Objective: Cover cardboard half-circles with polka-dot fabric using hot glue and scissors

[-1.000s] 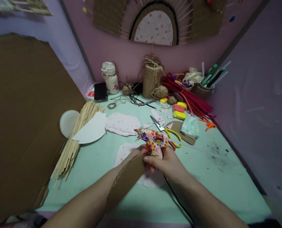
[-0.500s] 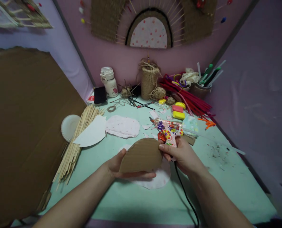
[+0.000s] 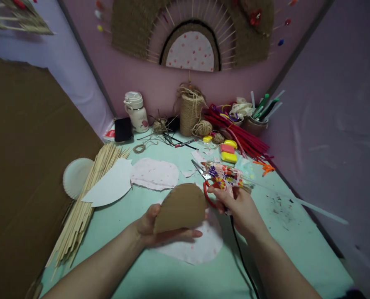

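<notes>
My left hand (image 3: 150,228) holds a rounded piece of brown cardboard (image 3: 181,209), with the thumb at its left edge and the fingers stretched underneath. My right hand (image 3: 234,203) is wrapped round the handle of a flower-patterned hot glue gun (image 3: 224,172). Its nozzle points left, a long clear glue stick (image 3: 322,211) sticks out behind, and a black cord (image 3: 242,253) hangs below. Close by the right fingers are red-handled scissors (image 3: 207,182), partly hidden. Below the cardboard lies a rounded piece of pink-dotted white fabric (image 3: 200,247).
Bamboo sticks (image 3: 75,224), a white paper shape (image 3: 110,185) and another fabric piece (image 3: 155,173) lie left. Behind stand a white bottle (image 3: 136,114), a twine spool (image 3: 191,112) and red pipe cleaners (image 3: 243,137). A large cardboard sheet (image 3: 32,166) leans at left.
My right hand has let go of the cardboard's edge and moved slightly right with the glue gun. The scissors show more now. The camera view has shifted.
</notes>
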Demonstrator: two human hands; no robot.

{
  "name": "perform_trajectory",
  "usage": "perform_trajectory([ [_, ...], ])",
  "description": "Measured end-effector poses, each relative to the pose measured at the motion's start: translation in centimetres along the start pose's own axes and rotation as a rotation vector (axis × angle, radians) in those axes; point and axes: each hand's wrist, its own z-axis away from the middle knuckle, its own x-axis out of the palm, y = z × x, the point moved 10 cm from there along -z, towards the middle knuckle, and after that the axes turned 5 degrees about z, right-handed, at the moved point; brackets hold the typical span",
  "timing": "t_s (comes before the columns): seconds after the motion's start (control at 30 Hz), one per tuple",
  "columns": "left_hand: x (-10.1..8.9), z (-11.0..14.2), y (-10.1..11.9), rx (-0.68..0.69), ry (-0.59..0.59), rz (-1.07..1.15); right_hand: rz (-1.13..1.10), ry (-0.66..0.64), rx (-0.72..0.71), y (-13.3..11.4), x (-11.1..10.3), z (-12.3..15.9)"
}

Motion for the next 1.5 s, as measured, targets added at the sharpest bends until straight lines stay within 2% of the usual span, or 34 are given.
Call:
perform_trajectory([
  [0.1,-0.3,0.4,1.7,0.095,0.019,0.052,-0.096,0.03,-0.016,-0.4,-0.4,0.2],
  [0.23,-0.6,0.5,3.1,0.175,0.027,0.094,-0.306,-0.137,0.059,-0.4,1.8,0.7],
  [0.33,-0.4,0.3,3.5,0.202,0.001,0.103,-0.382,-0.239,0.091,-0.6,3.2,1.5],
  [0.5,-1.0,0.0,3.4,0.215,0.021,0.116,-0.356,-0.361,0.108,0.0,4.7,2.9],
  [0.63,-1.7,-0.2,3.0,0.226,0.052,0.106,-0.25,-0.424,0.134,1.2,5.3,3.6],
  [0.7,-1.7,-0.4,2.5,0.212,0.046,0.088,-0.147,-0.411,0.106,1.3,5.2,3.7],
  [0.87,-1.3,-0.7,1.1,0.163,0.016,0.087,0.148,-0.321,-0.076,-0.1,4.8,3.9],
  [1.0,-1.6,-0.9,0.7,0.149,0.06,0.114,0.307,-0.32,-0.136,-0.3,5.3,4.5],
  [1.5,-2.2,-1.0,0.0,0.115,0.077,0.152,0.544,-0.259,-0.154,-0.2,4.3,5.1],
])
